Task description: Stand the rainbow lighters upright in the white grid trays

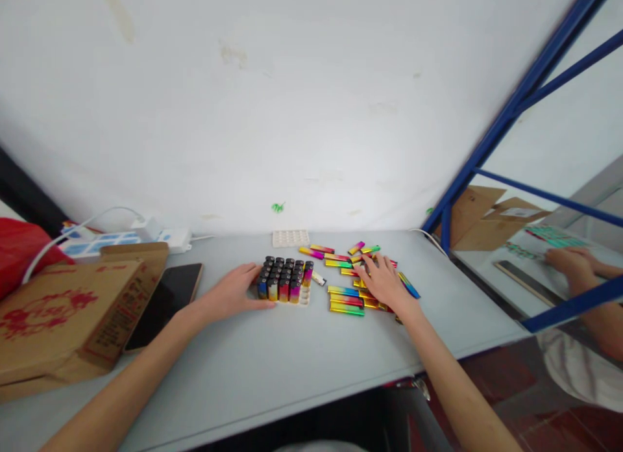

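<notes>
Lighters (285,280) with black tops stand upright in rows in a white plastic tray (304,299); a few of its holes at the right front corner are bare. My left hand (236,292) grips the left side of this tray, its thumb along the front edge and the other fingers partly hidden behind the lighters. Over a loose pile of shiny multicoloured lighters (346,307) rests my right hand (385,283), fingers spread and touching some of them. A pale lighter (318,278) lies just right of the tray.
Another white holed tray (291,238) is by the wall. A cardboard box (63,315), a dark phone or tablet (165,302) and a power strip (175,238) are on the left. A blue metal frame (487,147) rises at the right, with another person's arms (579,270) beyond it.
</notes>
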{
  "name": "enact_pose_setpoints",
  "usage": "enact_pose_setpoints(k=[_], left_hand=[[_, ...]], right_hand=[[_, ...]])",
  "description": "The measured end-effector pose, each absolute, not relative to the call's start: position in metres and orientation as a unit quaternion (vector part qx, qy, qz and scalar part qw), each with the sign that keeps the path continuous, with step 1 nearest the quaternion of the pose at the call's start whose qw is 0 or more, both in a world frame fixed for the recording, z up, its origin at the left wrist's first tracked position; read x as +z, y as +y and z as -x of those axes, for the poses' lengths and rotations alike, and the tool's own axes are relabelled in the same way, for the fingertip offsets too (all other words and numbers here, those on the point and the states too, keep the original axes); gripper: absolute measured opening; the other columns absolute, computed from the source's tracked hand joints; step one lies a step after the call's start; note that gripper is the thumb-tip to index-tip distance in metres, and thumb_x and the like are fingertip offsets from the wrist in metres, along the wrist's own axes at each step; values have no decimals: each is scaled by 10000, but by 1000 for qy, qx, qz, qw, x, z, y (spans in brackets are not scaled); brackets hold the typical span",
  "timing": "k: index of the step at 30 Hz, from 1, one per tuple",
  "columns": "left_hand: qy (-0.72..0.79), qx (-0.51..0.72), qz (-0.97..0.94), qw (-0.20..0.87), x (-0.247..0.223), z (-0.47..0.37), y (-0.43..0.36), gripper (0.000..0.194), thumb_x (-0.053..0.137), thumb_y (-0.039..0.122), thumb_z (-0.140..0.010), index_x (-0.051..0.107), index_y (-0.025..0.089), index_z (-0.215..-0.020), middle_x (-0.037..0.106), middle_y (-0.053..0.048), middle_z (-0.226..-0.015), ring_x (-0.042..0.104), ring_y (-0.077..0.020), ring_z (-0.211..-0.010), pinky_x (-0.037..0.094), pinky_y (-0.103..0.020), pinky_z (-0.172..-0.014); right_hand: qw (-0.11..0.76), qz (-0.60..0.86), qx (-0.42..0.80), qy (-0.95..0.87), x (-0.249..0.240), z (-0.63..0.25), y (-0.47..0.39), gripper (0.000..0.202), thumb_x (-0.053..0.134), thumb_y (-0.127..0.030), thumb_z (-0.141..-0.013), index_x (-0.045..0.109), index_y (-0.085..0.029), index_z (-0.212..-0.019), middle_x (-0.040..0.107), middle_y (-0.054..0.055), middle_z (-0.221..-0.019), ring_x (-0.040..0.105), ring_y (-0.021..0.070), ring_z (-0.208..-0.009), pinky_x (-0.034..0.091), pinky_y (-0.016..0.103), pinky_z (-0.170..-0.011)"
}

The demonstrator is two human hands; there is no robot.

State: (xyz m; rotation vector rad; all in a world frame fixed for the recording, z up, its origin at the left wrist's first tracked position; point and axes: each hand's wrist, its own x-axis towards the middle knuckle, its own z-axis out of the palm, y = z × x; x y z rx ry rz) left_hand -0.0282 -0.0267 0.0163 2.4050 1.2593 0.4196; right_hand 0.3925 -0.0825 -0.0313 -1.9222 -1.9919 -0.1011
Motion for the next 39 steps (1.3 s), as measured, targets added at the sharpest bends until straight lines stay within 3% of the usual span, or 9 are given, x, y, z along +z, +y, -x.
enact_pose_setpoints(k=[4,8,13,17,21,28,32,35,39], left_hand=[[444,171,-858,192,12,29,-24,708,834,754,-644,705,239,-1112,759,-162,-1234,696,-430,-1161,566,-534,-1065],[442,171,-859,191,13,29,-25,668,829,755,-649,710,260,-1081,766,-140,-1182,707,-420,-1120,580,-531,-1044],[447,167,-855,204,16,28,-27,654,828,734,-650,719,230,-1053,757,-151,-1158,700,-432,-1119,574,-557,-1032],[445,159,-857,206,15,28,-26,655,835,716,-658,703,229,-1075,747,-159,-1187,692,-436,-1147,563,-552,-1049],[444,148,-861,200,17,28,-28,616,817,709,-700,682,225,-1057,739,-164,-1179,685,-426,-1158,555,-539,-1047],[449,158,-856,203,19,26,-29,609,836,695,-679,692,220,-1033,742,-149,-1127,698,-414,-1096,561,-520,-1018],[448,147,-859,200,14,28,-27,667,823,726,-687,693,217,-1098,735,-166,-1190,688,-424,-1148,556,-549,-1046],[445,146,-863,190,11,30,-25,689,816,749,-685,695,221,-1111,735,-182,-1205,688,-431,-1144,568,-563,-1024],[432,158,-870,177,10,32,-26,684,803,771,-702,708,227,-1105,746,-174,-1177,696,-412,-1093,584,-549,-975]], right_hand=[[209,695,-34,-687,-25,-378,-79,520,462,-577,-1098,632,-266,-1478,610,199,-1505,504,407,-1469,412,625,-1187],[250,672,-12,-697,-4,-406,-63,437,405,-388,-1120,689,-206,-1398,713,182,-1376,629,316,-1342,474,502,-1173],[207,660,12,-722,28,-441,-21,345,579,-179,-976,785,-149,-1251,760,176,-1336,695,314,-1265,486,456,-1164],[141,637,74,-754,38,-444,1,208,771,-121,-797,852,-192,-974,839,109,-1069,763,308,-1015,575,396,-975],[141,631,84,-758,41,-446,-4,120,796,-163,-795,842,-197,-901,833,83,-937,747,269,-857,581,362,-846],[441,593,238,-630,47,-429,-31,442,863,-501,-781,809,-185,-1086,799,79,-1020,700,196,-733,578,338,-694],[619,476,368,-504,52,-388,-29,510,972,-489,-653,793,-240,-1061,749,14,-955,666,165,-796,568,290,-707],[668,414,449,-425,54,-351,-27,485,988,-509,-651,777,-246,-1000,701,-8,-884,631,146,-772,538,257,-655],[622,369,529,-444,51,-306,-37,480,921,-599,-744,687,-255,-984,676,-19,-880,609,136,-724,541,263,-646]])
